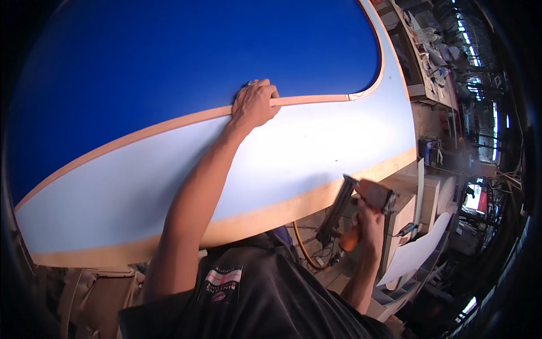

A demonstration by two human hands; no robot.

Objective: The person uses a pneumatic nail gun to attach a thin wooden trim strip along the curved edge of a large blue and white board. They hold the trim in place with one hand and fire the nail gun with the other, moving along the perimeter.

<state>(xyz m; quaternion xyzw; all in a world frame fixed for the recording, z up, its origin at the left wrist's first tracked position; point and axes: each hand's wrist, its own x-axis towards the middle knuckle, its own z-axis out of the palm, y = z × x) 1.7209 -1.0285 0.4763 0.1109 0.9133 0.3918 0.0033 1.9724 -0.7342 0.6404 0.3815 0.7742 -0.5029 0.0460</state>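
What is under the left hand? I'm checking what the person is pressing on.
The left hand rests on the wooden inner rim between the blue surface and the pale blue panel. The stretch of rim under the palm is covered, so its condition cannot be seen.
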